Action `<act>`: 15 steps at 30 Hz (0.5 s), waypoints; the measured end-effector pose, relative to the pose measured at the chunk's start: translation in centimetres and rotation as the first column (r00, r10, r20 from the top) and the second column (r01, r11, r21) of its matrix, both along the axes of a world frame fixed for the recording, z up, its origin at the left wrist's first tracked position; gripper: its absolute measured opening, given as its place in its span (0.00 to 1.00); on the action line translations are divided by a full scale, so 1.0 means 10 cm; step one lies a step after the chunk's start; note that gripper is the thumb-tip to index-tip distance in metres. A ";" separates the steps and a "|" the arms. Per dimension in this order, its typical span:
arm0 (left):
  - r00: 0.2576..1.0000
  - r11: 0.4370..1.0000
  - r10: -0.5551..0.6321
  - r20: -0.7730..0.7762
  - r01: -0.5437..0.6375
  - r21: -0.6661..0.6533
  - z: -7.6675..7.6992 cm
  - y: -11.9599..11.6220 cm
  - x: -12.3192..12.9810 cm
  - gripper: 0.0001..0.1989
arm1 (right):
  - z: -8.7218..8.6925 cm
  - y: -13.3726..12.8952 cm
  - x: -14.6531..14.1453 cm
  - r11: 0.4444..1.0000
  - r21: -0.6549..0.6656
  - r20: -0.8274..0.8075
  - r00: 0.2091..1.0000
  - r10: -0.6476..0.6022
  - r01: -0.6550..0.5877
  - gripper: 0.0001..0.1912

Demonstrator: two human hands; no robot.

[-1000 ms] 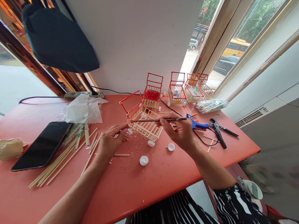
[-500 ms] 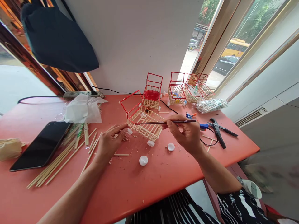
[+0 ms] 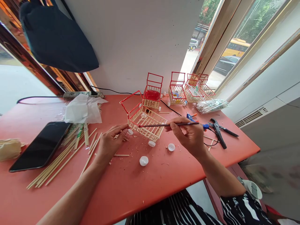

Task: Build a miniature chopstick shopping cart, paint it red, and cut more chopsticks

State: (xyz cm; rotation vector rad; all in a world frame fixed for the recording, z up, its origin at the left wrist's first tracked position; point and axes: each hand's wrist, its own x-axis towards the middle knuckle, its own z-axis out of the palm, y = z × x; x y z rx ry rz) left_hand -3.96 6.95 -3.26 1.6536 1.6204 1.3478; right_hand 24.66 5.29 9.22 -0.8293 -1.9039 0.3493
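A small shopping cart [image 3: 150, 132] made of thin wooden sticks stands before me, its handle frame and back edge painted red, with white bottle caps as wheels. My left hand [image 3: 113, 137] pinches the cart's lower left corner near a cap wheel. In my right hand [image 3: 187, 132] is a slim dark paintbrush [image 3: 161, 125], held almost level across the cart. Its reddish tip lies at the cart's left end; whether it touches a stick I cannot tell. Two loose white caps, a nearer cap [image 3: 143, 161] and a farther cap [image 3: 171, 147], lie on the table.
Several finished-looking carts, one holding a red dish [image 3: 152, 95], line the back. Pliers [image 3: 219, 132] and a blue glue gun [image 3: 192, 117] lie right. Wooden sticks [image 3: 56, 159], a phone [image 3: 39, 147] and white plastic [image 3: 82, 109] lie left on the red table [image 3: 122, 190].
My right hand and the paintbrush have shifted slightly to the right, the brush tip moving away from the cart's left corner. My left hand and the cart have stayed put.
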 end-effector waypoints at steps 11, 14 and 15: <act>1.000 1.000 -0.002 0.000 0.002 -0.027 0.02 -0.01 0.00 0.20 | -0.03 0.01 -0.02 1.000 -0.025 -0.063 0.998 -0.007 0.006 0.10; 1.000 1.000 -0.001 -0.013 0.000 -0.009 0.02 0.00 0.00 0.19 | -0.04 0.01 -0.02 0.999 -0.029 -0.047 0.999 -0.017 0.016 0.09; 1.000 1.000 -0.001 -0.013 0.001 -0.006 0.01 0.00 0.00 0.19 | -0.04 0.01 0.00 0.999 -0.030 -0.037 0.999 -0.024 0.023 0.08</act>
